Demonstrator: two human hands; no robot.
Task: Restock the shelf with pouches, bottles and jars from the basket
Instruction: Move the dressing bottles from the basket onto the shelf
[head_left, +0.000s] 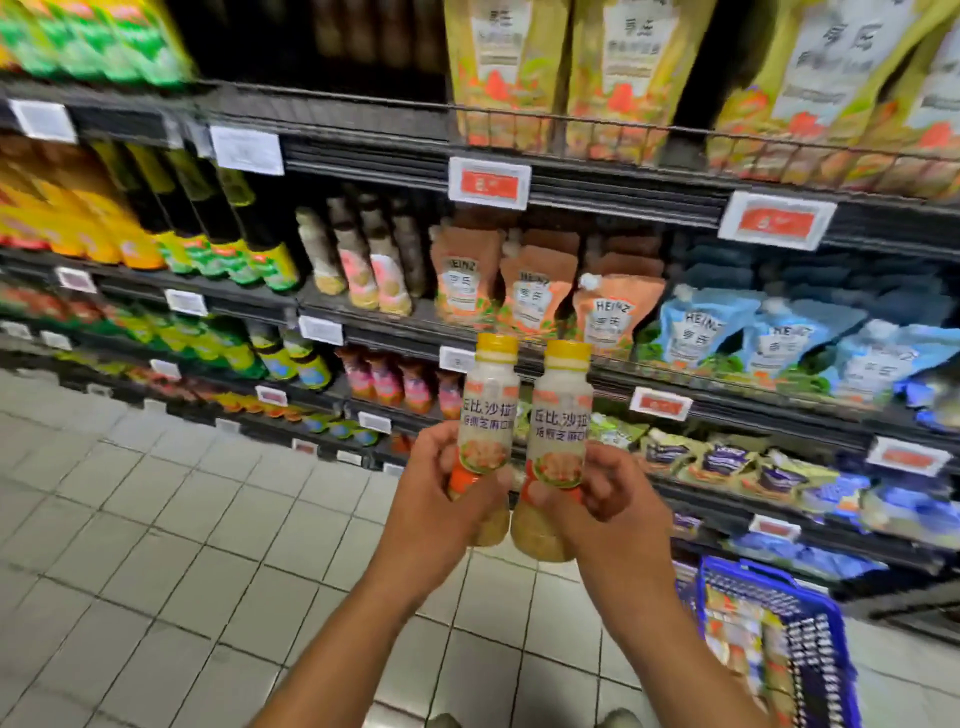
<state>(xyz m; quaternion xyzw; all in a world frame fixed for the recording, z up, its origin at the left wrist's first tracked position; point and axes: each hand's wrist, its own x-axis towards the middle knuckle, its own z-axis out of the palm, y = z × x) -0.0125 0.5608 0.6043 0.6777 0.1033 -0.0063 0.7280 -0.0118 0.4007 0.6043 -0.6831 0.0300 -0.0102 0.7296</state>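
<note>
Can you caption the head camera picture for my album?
Left hand and right hand hold a left bottle and right bottle side by side before the shelf, basket nearby.

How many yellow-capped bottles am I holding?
2. The left bottle is in the left hand, the right bottle in the right hand, upright, side by side. None looks hidden.

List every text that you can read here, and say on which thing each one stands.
"HEINZ" and "亨氏": the orange pouches and the blue pouches.
"丘比沙拉" above "焙煎芝麻口": the left bottle, gripped by the left hand, and the right bottle, gripped by the right hand.
"亨氏": the large yellow pouches.
The price tags and all other labels: too blurred to read.
</note>
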